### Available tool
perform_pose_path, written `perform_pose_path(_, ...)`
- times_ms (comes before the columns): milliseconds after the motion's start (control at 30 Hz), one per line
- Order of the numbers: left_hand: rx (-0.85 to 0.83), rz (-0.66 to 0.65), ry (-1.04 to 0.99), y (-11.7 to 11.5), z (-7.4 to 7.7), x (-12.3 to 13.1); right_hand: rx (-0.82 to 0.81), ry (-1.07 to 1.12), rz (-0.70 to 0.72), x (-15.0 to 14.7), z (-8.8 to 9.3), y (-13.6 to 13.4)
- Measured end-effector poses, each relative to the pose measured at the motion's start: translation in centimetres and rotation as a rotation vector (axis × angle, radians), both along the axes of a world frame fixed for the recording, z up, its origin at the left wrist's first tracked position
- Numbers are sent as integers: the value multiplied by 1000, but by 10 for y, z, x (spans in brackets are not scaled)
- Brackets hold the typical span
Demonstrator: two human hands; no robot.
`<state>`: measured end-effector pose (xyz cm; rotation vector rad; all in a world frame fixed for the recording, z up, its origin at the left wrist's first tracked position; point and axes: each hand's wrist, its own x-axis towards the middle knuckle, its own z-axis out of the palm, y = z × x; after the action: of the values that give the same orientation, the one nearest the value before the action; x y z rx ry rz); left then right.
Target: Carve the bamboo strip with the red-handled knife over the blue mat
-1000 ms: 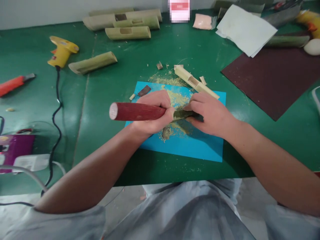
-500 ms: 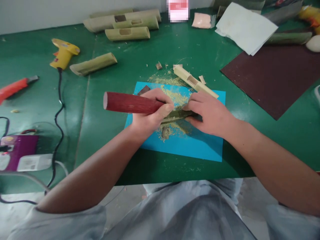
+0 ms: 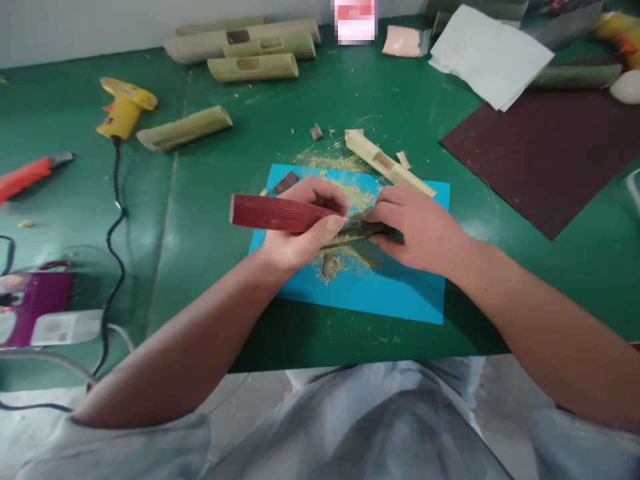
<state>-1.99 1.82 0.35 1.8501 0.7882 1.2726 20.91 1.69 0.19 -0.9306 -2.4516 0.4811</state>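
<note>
My left hand [image 3: 310, 227] is closed round the red wooden handle of a chisel [image 3: 280, 213]. Its short metal blade rests at the upper side of a green bamboo piece [image 3: 353, 235]. The fingers of my right hand [image 3: 417, 227] pinch the right end of that bamboo and hide part of it. Both hands are over a blue sheet [image 3: 400, 293] strewn with pale shavings. A brown chip [image 3: 330, 267] lies just below the bamboo. Behind my right hand, a pale split bamboo piece with a cut opening [image 3: 367, 151] lies slanted across the sheet's far edge.
Several cut bamboo tubes [image 3: 273, 67] line the back. At left are a yellow glue gun [image 3: 127, 110] with a black cord, an orange-handled tool [image 3: 30, 177] and a purple power box [image 3: 43, 300]. White paper [image 3: 493, 57] overlaps a dark brown sheet [image 3: 545, 160] at right.
The chisel handle has shifted to the right and tilted in my left hand, and its metal blade now shows beside the bamboo. My right hand keeps its place on the bamboo.
</note>
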Motion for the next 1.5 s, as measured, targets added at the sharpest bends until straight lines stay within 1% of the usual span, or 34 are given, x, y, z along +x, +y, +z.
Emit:
perform_pose_path(100,25,20,58,0,1,-2,3,-4,1,0,0,0)
perform_pose_path(233,77,-6,62,4,-2,-4,1,-15,-5,0,0,0)
perform_pose_path(433,50,25,57,5,-8,-6,-27,-6,-7,0,1,0)
perform_pose_path(533,42,28,85,3,-5,-7,-29,-29,-2,0,3,1)
perform_pose_path(667,25,36,186,0,5,-6,-32,-38,1,0,3,1)
perform_pose_path(767,37,36,197,-1,8,-4,-25,-33,-5,0,3,0)
perform_pose_path(967,31,51,182,-1,6,-5,-27,-8,3,0,3,0)
perform_pose_path(1167,11,41,172,-2,6,-5,-11,-29,3,0,3,0)
perform_pose_path(1367,58,40,143,0,4,-4,-11,-30,-6,0,3,0)
perform_pose_path(1500,18,39,160,0,5,-4,-17,-28,-4,0,2,0)
